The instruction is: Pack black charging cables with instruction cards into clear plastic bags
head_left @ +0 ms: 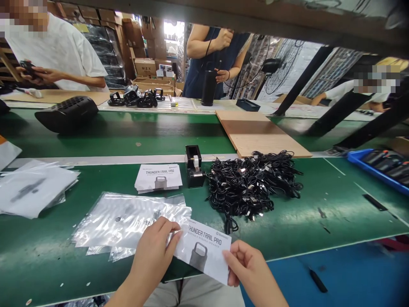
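A printed leaflet (207,251) marked "Thunder Trail Pro" is held tilted over the table's near edge. My right hand (246,264) is closed on its right end, thumb on top. At the leaflet's left end, my left hand (158,247) pinches with thumb and fingers; whether clear film is caught there too, I cannot tell. Just behind that hand lie several clear plastic bags (111,215), overlapping flat. Farther back sits a stack of matching leaflets (159,178). Beside it stands a black tape dispenser (194,167).
Black cables (252,183) lie heaped right of centre. A wooden board (258,132) and a black speaker (68,114) rest farther back. Bagged sheets (32,187) lie at left, a blue tray (380,168) at right. Across the table, a person (220,59) handles a black cylinder; others work nearby.
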Tool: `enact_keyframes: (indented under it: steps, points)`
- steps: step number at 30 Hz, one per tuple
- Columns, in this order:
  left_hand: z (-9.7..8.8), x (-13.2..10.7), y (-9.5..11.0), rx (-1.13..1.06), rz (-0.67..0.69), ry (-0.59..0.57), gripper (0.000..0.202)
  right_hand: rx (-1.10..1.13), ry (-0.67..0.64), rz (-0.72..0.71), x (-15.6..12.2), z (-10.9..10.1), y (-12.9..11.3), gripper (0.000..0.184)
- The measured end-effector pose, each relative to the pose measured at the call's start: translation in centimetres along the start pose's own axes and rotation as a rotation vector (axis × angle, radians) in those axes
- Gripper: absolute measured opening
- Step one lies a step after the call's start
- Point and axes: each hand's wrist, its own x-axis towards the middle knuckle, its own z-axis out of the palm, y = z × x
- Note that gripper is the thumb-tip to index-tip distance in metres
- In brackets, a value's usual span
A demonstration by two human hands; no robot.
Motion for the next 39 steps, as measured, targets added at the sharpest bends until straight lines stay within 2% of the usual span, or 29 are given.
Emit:
enact_keyframes:
  steps: [6, 10, 16, 19, 24, 30, 33, 39]
  points:
    - [0.6, 0.1, -0.4, 0.101, 0.071, 0.020, 0.020, -0.074, -0.109, 0.005, 1.4, 0.6, -1.6, 0.026]
    - [0.2, 0.2, -0.4, 0.091, 0.109, 0.054, 0.024, -0.037, -0.176, 0.023, 1.8, 0.7, -2.3, 0.026]
    - [-1.2, 0.3, -0.3, -0.037, 0.082, 0.085, 0.020, 0.100, -0.086, -0.010, 2.9, 2.4, -2.7, 0.026]
    - [-1.3, 0.5, -0.7, -0.043, 0.027, 0.121, 0.019, 0.064, -0.040, -0.070, 3.5, 2.5, -2.9, 0.021]
    - [-0.8, 0.6, -1.8, -0.013, 0.001, 0.218, 0.028, -0.073, -0.136, -0.018, 4.0, 1.3, -2.9, 0.013]
    - [-0.5, 0.6, -2.6, 0.051, 0.107, 0.127, 0.027, -0.078, -0.065, -0.062, 4.6, 1.3, -2.7, 0.015]
    - [-0.5, 0.4, -2.6, 0.047, 0.124, 0.129, 0.025, -0.080, -0.033, -0.074, 4.8, 1.8, -2.4, 0.015]
    - [-0.1, 0.1, -2.7, 0.034, 0.117, 0.154, 0.018, -0.020, -0.062, -0.054, 4.4, 2.2, -1.9, 0.016]
